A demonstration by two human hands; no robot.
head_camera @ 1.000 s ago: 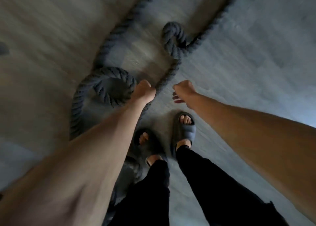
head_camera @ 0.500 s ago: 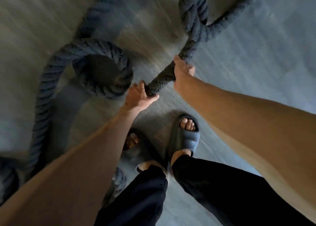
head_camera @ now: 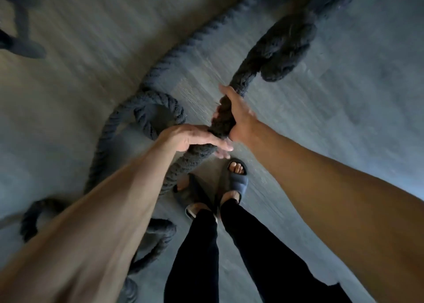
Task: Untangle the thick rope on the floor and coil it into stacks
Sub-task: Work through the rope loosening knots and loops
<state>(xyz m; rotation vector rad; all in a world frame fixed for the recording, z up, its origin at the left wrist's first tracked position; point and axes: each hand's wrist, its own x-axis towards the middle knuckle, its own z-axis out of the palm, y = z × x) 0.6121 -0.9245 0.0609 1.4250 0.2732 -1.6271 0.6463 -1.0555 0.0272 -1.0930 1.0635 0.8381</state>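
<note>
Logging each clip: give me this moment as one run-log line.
left hand: laid over rope | right hand: grips rope, knot beyond | knot: not undone | loop: on floor

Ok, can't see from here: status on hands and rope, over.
Right hand grips rope. Left hand lies over it, fingers fairly straight. Knot ahead, not undone; loops on floor by slippers.
</note>
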